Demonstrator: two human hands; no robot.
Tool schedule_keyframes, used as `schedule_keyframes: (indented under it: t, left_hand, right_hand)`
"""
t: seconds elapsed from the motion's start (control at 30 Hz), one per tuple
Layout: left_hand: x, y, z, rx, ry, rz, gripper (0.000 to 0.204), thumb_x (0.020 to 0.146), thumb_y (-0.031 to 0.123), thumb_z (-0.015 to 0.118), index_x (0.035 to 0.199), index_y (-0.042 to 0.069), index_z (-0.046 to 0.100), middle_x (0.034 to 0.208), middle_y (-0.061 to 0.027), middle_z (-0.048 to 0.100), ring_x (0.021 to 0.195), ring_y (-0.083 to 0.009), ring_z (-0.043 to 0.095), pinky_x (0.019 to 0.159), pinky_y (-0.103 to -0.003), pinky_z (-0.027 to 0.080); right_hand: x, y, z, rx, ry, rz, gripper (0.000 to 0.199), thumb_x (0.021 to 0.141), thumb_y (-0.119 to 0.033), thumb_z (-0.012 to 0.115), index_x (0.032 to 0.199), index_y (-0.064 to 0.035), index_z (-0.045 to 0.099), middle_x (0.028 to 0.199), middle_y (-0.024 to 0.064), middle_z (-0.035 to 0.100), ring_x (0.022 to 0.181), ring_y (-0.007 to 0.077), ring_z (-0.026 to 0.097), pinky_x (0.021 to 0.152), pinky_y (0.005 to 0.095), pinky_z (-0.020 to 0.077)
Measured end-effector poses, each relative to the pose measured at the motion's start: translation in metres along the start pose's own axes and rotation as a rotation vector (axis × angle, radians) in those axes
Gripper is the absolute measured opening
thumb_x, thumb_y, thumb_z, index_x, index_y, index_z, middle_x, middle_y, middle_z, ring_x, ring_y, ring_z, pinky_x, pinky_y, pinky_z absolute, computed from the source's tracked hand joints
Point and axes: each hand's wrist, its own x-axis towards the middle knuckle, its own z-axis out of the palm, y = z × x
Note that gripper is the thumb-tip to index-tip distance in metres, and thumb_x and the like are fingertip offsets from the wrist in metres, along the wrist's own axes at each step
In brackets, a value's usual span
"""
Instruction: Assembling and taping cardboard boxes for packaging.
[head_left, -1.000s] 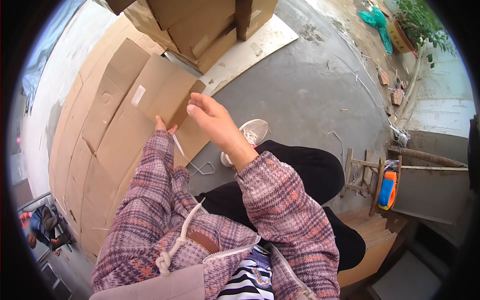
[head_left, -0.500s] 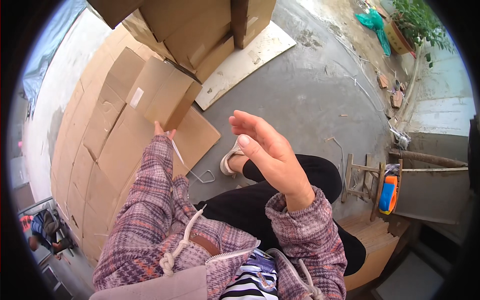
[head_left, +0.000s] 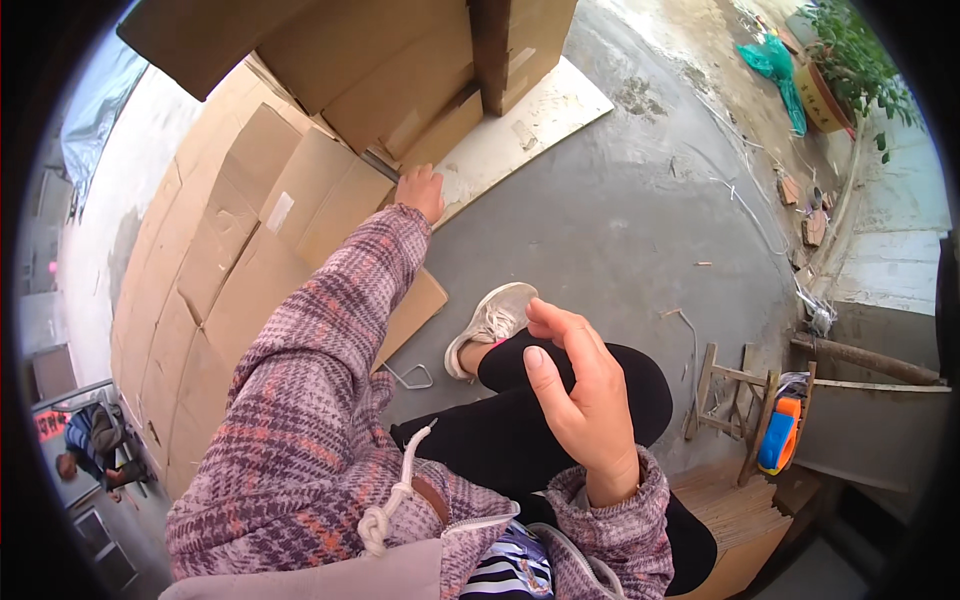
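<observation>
I rate the tall boxes (head_left: 390,60) the chief hazard: they rise just beyond my left hand (head_left: 420,192), and a knock from that wrist could, in my judgement, shift them. The small box (head_left: 310,180), on the near side of the tall boxes, could slide or crumple if leaned on, since the sheets under it look loose. My left fingers are bunched together by the foot of the tall boxes; whether they pinch an edge, I cannot tell. My right hand (head_left: 585,395), well short of the tall boxes, is empty, fingers together and slightly curved, thumb apart. A bent white strap (head_left: 415,386) near my shoe (head_left: 495,322) could snag it.

Surface: grey concrete floor (head_left: 600,220), stained, right of the tall boxes; cardboard sheets (head_left: 250,300), creased, left and nearer; a smudged white board (head_left: 560,105) under the tall boxes.

Room: a co-worker (head_left: 90,440) far left of the tall boxes; a potted plant (head_left: 860,60) far right; a wooden stool (head_left: 735,375) right and nearer, bearing what looks like a blue-and-orange tape dispenser (head_left: 780,440).
</observation>
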Motion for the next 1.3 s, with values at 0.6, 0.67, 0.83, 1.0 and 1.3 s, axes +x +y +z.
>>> schedule_keyframes:
  t: [0.6, 0.67, 0.83, 1.0, 1.3]
  left_hand:
    - [-0.045, -0.039, -0.019, 0.182, 0.164, 0.179, 0.042, 0.072, 0.013, 0.067, 0.112, 0.008, 0.056, 0.123, -0.0128, 0.049, 0.121, -0.0285, 0.042, 0.099, -0.045, 0.035]
    - [-0.045, -0.058, -0.008, 0.347, 0.159, 0.134, 0.04, 0.076, 0.012, 0.062, 0.115, 0.008, 0.054, 0.125, -0.0109, 0.049, 0.122, -0.0268, 0.042, 0.097, -0.045, 0.037]
    - [-0.041, -0.07, 0.008, 0.431, 0.106, 0.11, 0.031, 0.082, 0.014, 0.052, 0.112, 0.009, 0.055, 0.122, -0.0068, 0.051, 0.121, -0.0237, 0.041, 0.093, -0.041, 0.04]
    - [-0.046, -0.082, 0.015, 0.519, 0.049, 0.02, 0.024, 0.082, 0.015, 0.051, 0.104, 0.009, 0.057, 0.115, -0.0044, 0.054, 0.119, -0.0215, 0.042, 0.087, -0.04, 0.042]
    - [-0.013, -0.032, 0.006, 0.09, -0.184, 0.12, 0.026, 0.079, 0.01, 0.055, 0.105, 0.007, 0.058, 0.113, -0.0121, 0.055, 0.107, -0.0293, 0.052, 0.089, -0.042, 0.044]
  right_hand:
    - [0.012, -0.017, -0.006, -0.086, -0.123, -0.125, 0.036, 0.081, -0.007, 0.061, 0.115, 0.005, 0.055, 0.11, 0.0197, 0.06, 0.101, 0.0325, 0.06, 0.088, 0.0364, 0.0465]
    - [0.01, -0.016, -0.003, -0.075, -0.127, -0.139, 0.036, 0.081, -0.007, 0.061, 0.114, 0.005, 0.055, 0.11, 0.0199, 0.06, 0.102, 0.0333, 0.06, 0.088, 0.0367, 0.0466]
    - [0.008, -0.015, -0.003, -0.074, -0.116, -0.105, 0.036, 0.082, -0.008, 0.061, 0.114, 0.0051, 0.055, 0.11, 0.0201, 0.06, 0.102, 0.0341, 0.059, 0.088, 0.0368, 0.0466]
    - [0.006, -0.01, -0.005, -0.098, -0.09, -0.144, 0.037, 0.082, -0.009, 0.062, 0.115, 0.0052, 0.054, 0.11, 0.0196, 0.06, 0.102, 0.0341, 0.059, 0.088, 0.0372, 0.0466]
    - [0.006, -0.009, -0.007, -0.06, -0.075, -0.158, 0.04, 0.08, -0.007, 0.064, 0.116, 0.0054, 0.054, 0.111, 0.02, 0.06, 0.102, 0.0346, 0.059, 0.088, 0.0378, 0.0471]
